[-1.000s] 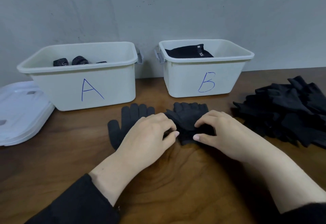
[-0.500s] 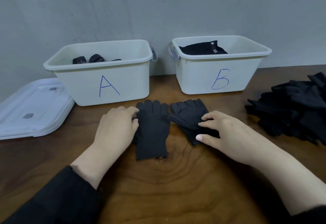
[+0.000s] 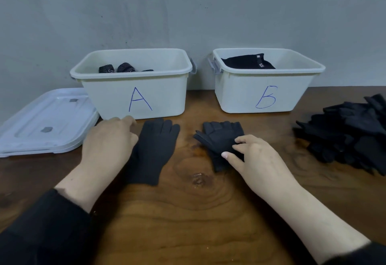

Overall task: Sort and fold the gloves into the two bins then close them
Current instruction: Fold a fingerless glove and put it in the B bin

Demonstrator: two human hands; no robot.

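My left hand [image 3: 108, 141] rests, fingers curled, on the long glove [image 3: 155, 149] before bin A [image 3: 135, 95]; my right hand [image 3: 257, 160] pinches the short glove [image 3: 219, 137] before bin B [image 3: 265, 95], mid-table.

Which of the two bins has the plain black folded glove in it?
Bin B, the right one. A flat black glove with a small label shows above its rim. Bin A holds speckled rolled gloves instead.
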